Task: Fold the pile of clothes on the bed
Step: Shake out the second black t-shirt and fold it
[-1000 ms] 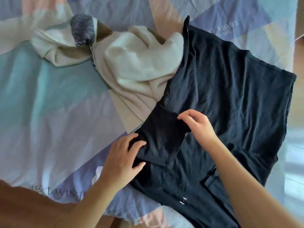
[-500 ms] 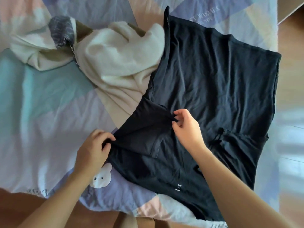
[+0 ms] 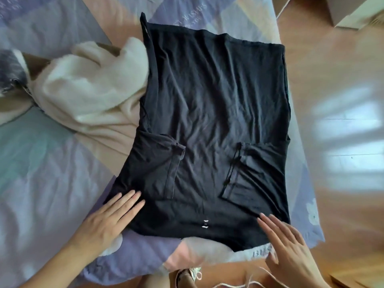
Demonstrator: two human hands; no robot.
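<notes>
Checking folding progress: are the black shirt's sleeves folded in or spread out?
Folded in: both sleeves of the black shirt lie turned over its body.

Matt, creased black cloth shirt (image 3: 216, 113), fuzzy cream fleece (image 3: 91, 90), smooth cotton bedsheet (image 3: 41, 163), glossy wooden floor (image 3: 332, 80).

One black T-shirt (image 3: 216, 113) flat on bed (image 3: 41, 173); one cream garment (image 3: 91, 90) left of it; two hands.
</notes>
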